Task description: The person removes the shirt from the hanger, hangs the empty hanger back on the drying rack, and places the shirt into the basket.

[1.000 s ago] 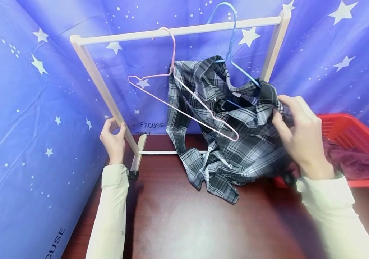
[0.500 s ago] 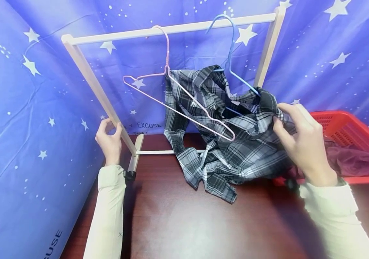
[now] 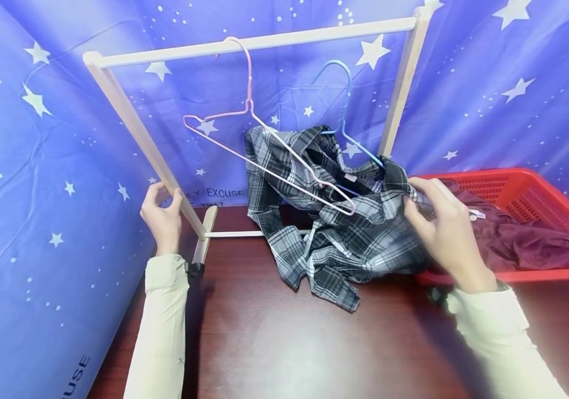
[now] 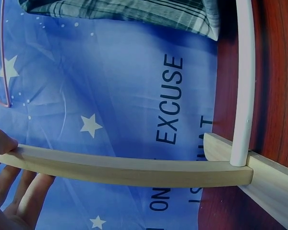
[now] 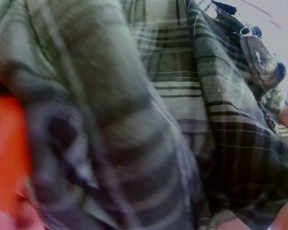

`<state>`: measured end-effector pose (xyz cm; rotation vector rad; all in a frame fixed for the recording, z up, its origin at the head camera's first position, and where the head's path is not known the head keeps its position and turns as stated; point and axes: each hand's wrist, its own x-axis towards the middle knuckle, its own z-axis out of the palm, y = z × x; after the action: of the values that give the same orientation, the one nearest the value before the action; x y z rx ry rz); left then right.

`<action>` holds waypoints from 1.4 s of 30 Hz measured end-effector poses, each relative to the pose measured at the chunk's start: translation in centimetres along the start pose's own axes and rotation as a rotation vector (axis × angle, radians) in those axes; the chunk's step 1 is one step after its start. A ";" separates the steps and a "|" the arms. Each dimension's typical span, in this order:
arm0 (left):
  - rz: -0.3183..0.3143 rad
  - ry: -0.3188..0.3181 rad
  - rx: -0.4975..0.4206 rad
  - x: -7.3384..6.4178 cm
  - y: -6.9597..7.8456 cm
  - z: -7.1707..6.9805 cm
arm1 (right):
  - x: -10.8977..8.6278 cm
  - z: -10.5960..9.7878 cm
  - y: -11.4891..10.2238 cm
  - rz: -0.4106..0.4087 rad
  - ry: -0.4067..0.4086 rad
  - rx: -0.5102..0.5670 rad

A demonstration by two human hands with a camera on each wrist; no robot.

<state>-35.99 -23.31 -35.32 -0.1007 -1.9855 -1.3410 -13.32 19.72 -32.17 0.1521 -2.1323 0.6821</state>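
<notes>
We find the plaid shirt (image 3: 379, 244) on the blue hanger (image 3: 342, 117), low in front of the wooden rack (image 3: 294, 38), its sleeve ends down by the desk (image 3: 289, 343). A second ago the hanger's hook rose above the line of the top bar; we now see the whole hook below it, with shirt and right hand (image 3: 446, 233) lower too. The pink hanger (image 3: 250, 86) remains on the bar. The left hand (image 3: 160, 221) keeps its place, its fingers holding the rack's left post.

The right fingers pinch the shirt at one shoulder; we cannot tell whether they also grip the hanger inside the cloth. The shirt hides part of the lower rod (image 3: 234, 234). More of the maroon cloth (image 3: 528, 244) in the red basket (image 3: 513, 275) shows than before. The right wrist view is blurred, and the left wrist view cuts off the hand at its edge.
</notes>
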 end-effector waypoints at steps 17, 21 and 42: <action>-0.020 -0.008 -0.003 -0.1 -0.4 0.2 | -3.7 2.7 0.4 0.095 -0.119 -0.021; -0.022 -0.004 -0.009 -0.2 -0.5 0.1 | -4.5 3.3 0.3 0.092 -0.154 -0.014; -0.003 0.076 -0.115 -3.4 0.5 -1.8 | -7.1 5.0 0.3 0.091 -0.232 0.076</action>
<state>-32.35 -23.46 -36.67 -0.0985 -1.8457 -1.4398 -12.64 16.43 -40.18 0.1837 -2.3474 0.8332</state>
